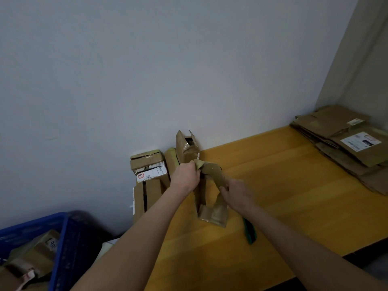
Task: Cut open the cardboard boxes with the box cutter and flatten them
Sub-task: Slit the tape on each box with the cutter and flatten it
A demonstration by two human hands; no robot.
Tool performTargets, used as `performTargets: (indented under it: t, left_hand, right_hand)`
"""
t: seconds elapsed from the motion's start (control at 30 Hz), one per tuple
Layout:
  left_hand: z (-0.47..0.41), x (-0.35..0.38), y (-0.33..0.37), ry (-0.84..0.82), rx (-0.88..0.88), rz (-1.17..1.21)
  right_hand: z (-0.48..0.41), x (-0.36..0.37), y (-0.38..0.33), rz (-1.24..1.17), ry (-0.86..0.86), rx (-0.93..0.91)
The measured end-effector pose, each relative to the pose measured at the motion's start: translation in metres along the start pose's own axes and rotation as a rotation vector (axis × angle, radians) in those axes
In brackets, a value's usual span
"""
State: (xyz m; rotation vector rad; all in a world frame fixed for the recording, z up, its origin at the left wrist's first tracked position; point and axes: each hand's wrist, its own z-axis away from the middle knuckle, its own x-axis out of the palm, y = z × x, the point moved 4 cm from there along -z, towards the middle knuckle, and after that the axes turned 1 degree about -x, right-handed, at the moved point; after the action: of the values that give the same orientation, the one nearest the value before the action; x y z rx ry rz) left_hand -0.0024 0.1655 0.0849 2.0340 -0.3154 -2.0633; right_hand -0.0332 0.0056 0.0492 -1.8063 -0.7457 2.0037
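A small opened cardboard box (212, 198) stands on the yellow table (283, 185), its flaps spread. My left hand (185, 177) grips the box's upper left flap. My right hand (235, 194) pinches its right flap a little lower. A green and black box cutter (250, 231) lies on the table just under my right forearm, held by neither hand. Against the wall behind stand several more boxes: a tall opened one (186, 148) and a taped one with a white label (149, 164).
A pile of flattened cardboard (344, 141) lies at the table's far right corner by the wall. A blue crate (42, 244) holding taped boxes sits low at the left, beside the table. More cardboard pieces (144, 198) lean at the table's left end.
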Motion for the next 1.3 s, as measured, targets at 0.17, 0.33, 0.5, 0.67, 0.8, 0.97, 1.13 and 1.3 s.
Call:
performTargets:
  t: [0.17, 0.33, 0.5, 0.67, 0.8, 0.97, 1.13, 1.3]
  left_hand:
    - [0.003, 0.017, -0.015, -0.109, 0.021, 0.007]
    - [0.005, 0.026, -0.023, -0.207, 0.03, 0.033]
    - [0.009, 0.037, -0.016, -0.199, -0.052, 0.135]
    - [0.021, 0.064, 0.001, -0.224, -0.126, 0.05]
    - [0.029, 0.071, -0.009, -0.228, 0.007, -0.286]
    - [0.036, 0.081, -0.005, -0.244, 0.172, -0.517]
    - [0.041, 0.114, -0.009, -0.382, 0.222, -0.397]
    - [0.059, 0.14, -0.029, -0.549, 0.172, -0.317]
  right_hand:
    - [0.01, 0.021, 0.018, -0.005, -0.087, 0.023]
    - [0.014, 0.036, 0.037, -0.135, -0.157, 0.049]
    - [0.011, 0.043, 0.044, -0.149, -0.151, 0.087]
    - [0.003, 0.048, 0.048, -0.108, -0.197, 0.15]
    - [0.009, 0.063, 0.068, -0.283, -0.242, 0.342]
    - [0.024, 0.079, 0.11, 0.019, -0.207, 0.528]
    - [0.03, 0.095, 0.134, 0.159, -0.257, 0.574]
    - [0.027, 0.108, 0.145, 0.198, -0.275, 0.55]
